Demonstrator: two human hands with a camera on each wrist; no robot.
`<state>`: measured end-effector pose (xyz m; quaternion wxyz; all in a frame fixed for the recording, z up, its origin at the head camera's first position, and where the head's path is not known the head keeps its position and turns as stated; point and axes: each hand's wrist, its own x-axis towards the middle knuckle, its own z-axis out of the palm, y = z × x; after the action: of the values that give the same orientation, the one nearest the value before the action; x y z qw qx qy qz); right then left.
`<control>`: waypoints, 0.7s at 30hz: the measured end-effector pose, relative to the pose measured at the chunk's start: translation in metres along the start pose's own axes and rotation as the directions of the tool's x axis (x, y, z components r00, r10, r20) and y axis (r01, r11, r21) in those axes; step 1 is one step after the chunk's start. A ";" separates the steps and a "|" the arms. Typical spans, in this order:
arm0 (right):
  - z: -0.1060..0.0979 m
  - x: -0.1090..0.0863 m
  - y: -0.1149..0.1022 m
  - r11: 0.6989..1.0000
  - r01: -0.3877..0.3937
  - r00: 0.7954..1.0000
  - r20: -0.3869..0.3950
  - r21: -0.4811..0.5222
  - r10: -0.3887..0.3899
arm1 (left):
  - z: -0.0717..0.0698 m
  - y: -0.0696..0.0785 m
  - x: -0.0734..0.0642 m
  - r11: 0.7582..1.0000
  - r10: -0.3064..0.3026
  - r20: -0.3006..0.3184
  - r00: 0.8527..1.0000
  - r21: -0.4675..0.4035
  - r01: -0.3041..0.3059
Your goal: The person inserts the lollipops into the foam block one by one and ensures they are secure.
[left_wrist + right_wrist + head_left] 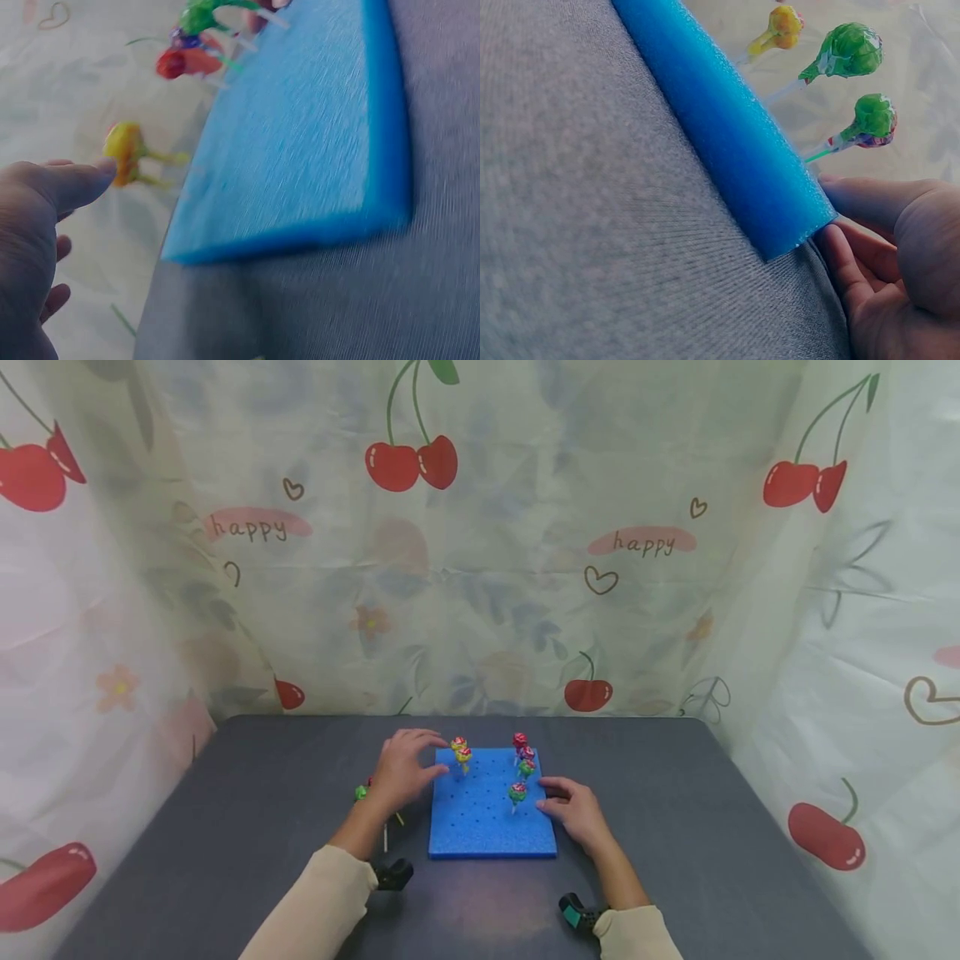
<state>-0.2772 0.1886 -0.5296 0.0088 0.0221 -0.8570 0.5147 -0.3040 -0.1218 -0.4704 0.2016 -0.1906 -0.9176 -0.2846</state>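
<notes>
- My left hand, spread and empty, is beside yellow lollipops at the blue board's far-left corner.
- My right hand grips the board's right edge.
- Four other lollipops stand along its right side.
- Loose lollipops lie left of it.

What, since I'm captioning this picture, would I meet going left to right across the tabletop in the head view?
Leftmost green lollipop, left hand, two yellow lollipops, group of four lollipops, right hand.
</notes>
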 end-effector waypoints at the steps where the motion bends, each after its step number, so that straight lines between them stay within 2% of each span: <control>1: 0.000 0.000 0.000 1.000 -0.001 1.000 -0.001 0.003 0.001 | -0.002 -0.003 -0.001 1.000 -0.011 0.006 1.000 -0.002 0.011; 9: -0.002 -0.002 0.001 1.000 0.004 1.000 -0.010 0.002 -0.004 | -0.016 -0.028 -0.014 0.997 -0.071 0.068 0.995 0.015 0.070; 17: 0.000 -0.001 0.001 1.000 0.007 1.000 -0.001 0.000 -0.007 | -0.027 -0.053 -0.032 0.998 -0.061 0.092 0.994 0.024 0.059; 21: 0.000 0.000 -0.001 1.000 0.001 1.000 0.001 0.003 -0.001 | -0.031 -0.063 -0.038 0.995 -0.097 0.125 0.987 0.018 0.096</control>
<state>-0.2768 0.1880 -0.5293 0.0085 0.0229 -0.8563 0.5160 -0.2930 -0.1980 -0.4935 0.1303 -0.1624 -0.9383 -0.2762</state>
